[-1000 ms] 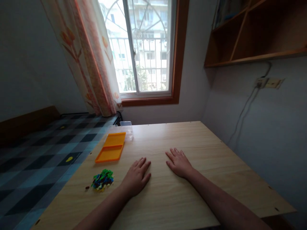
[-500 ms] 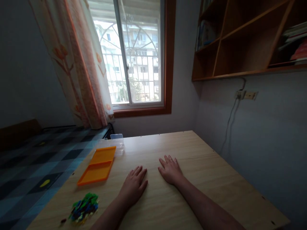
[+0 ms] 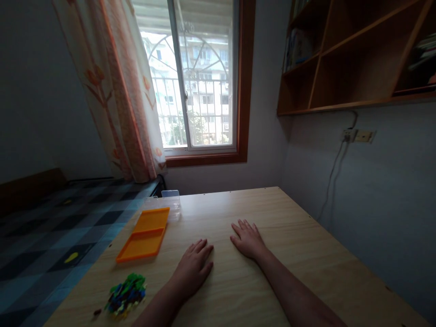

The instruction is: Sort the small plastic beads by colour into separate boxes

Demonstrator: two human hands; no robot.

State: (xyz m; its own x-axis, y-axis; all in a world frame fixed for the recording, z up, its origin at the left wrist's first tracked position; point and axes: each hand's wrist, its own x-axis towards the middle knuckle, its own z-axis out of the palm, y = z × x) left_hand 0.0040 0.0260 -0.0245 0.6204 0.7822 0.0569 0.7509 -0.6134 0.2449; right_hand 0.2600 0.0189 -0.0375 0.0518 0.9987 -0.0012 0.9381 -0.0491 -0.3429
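Observation:
My left hand [image 3: 193, 269] lies flat on the pale wooden table [image 3: 218, 299], fingers stretched out and nothing in them. To its right and a little farther off, my right hand [image 3: 248, 238] rests palm down with its fingers spread, also holding nothing. Left of my left hand is a heap of small green, blue, dark and yellowish pieces [image 3: 126, 294], too small to make out singly. One dark piece [image 3: 97, 312] lies apart from it. Beyond the heap sits an orange tray [image 3: 141, 244] with two sections, touching neither hand.
A clear plastic compartment box [image 3: 174, 209] stands behind the orange tray near the table's far left edge. A bed with a checked cover [image 3: 88, 236] adjoins the left side. A wooden shelf [image 3: 357, 68] hangs on the right wall above a socket with a cord [image 3: 349, 135].
The whole view has shifted slightly, so everything sits a little farther right. Both hands stay flat on the table, and the pieces and tray have not visibly moved.

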